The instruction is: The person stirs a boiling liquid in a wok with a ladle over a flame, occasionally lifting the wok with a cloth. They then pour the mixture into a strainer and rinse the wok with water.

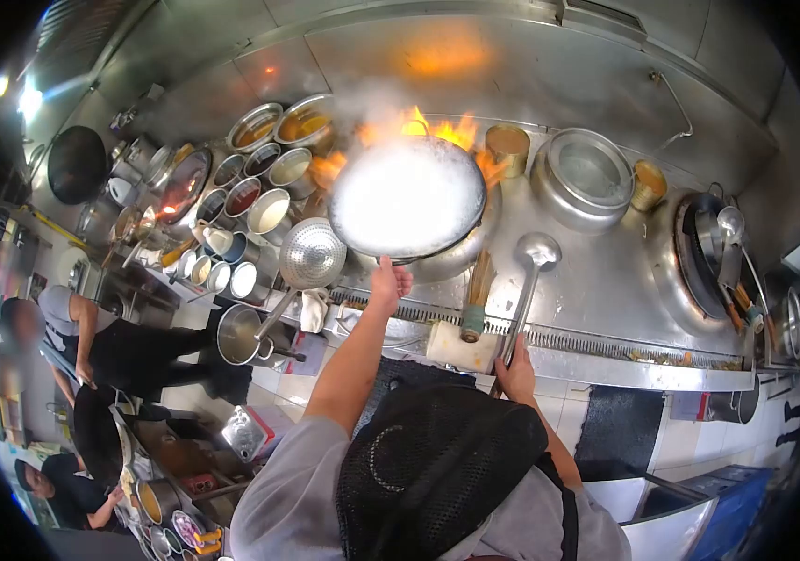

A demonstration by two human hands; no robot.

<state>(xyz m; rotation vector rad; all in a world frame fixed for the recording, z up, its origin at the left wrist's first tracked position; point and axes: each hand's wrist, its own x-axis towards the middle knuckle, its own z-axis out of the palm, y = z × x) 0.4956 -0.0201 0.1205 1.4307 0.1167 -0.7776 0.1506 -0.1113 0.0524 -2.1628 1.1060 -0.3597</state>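
Steam and glare whited out the inside of the wok (407, 196), so its contents could not be told. The left hand (389, 285) covered the near rim where its grip closed. A black mesh cap (437, 467) hid the ladle (531, 271) handle's near end and perhaps part of the right hand (516, 379). At the left, a person (110, 351) had a blurred face. The dark round border cut off the tabletop (606, 280) at its right end.

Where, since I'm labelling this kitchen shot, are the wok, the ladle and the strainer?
wok (419, 252), head view, on its dark near rim.
ladle (539, 250), head view, on its bowl.
strainer (312, 252), head view, on its perforated bowl.
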